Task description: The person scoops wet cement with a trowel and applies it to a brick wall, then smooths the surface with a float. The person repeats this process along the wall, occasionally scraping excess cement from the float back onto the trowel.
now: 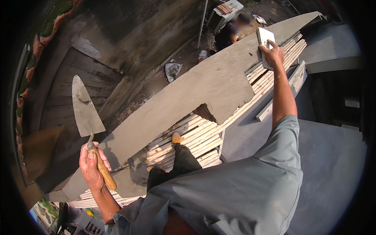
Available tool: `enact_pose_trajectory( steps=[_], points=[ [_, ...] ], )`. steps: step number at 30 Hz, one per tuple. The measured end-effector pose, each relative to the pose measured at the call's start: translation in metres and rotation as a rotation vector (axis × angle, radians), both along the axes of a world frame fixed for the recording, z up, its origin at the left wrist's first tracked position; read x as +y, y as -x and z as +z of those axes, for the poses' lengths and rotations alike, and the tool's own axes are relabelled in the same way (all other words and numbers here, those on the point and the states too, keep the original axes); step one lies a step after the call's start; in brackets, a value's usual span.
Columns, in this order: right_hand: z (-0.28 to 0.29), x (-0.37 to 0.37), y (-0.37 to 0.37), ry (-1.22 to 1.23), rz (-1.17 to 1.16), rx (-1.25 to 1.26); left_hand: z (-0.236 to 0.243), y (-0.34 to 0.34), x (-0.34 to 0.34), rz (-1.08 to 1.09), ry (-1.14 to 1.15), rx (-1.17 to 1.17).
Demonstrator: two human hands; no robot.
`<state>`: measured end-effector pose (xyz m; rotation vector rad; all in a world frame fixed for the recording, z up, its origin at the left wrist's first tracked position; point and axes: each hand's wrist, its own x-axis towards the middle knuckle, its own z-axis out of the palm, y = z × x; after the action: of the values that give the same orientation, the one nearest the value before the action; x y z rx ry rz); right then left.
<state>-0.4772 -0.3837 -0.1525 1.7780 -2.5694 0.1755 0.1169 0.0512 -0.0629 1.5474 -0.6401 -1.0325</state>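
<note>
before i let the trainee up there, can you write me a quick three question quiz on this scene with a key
1. What does the left hand hold? a) a hammer b) a trowel c) a brush
2. True or false: the right hand is empty.
3. Fill in: the tan shoe nearest the picture's middle stands on pale ___.

Key: 1. b; 2. false, it grips a pale float; 3. poles.

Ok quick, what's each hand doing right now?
Left hand: closed, holding a wooden-handled trowel with a dab of mortar on its blade.
Right hand: closed, holding a white float.
</note>
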Motion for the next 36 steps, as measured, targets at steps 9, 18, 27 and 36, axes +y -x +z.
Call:
enact_pose_trajectory(
  steps=[9,18,27,36],
  points=[
    [-0.009,0.164,-0.151,-0.083,0.839,-0.154,-0.007,-0.008,0.002,0.048,0.039,-0.026],
    [-0.031,0.085,-0.131,-0.013,0.478,0.037,-0.018,-0.011,0.012,0.07,0.015,-0.016],
    [-0.045,0.145,-0.169,0.099,0.833,-0.065,-0.021,-0.009,0.009,0.074,0.077,-0.012],
    [-0.069,0.157,-0.179,0.164,0.924,-0.108,-0.025,-0.019,0.013,0.124,0.071,0.021]
  ],
)
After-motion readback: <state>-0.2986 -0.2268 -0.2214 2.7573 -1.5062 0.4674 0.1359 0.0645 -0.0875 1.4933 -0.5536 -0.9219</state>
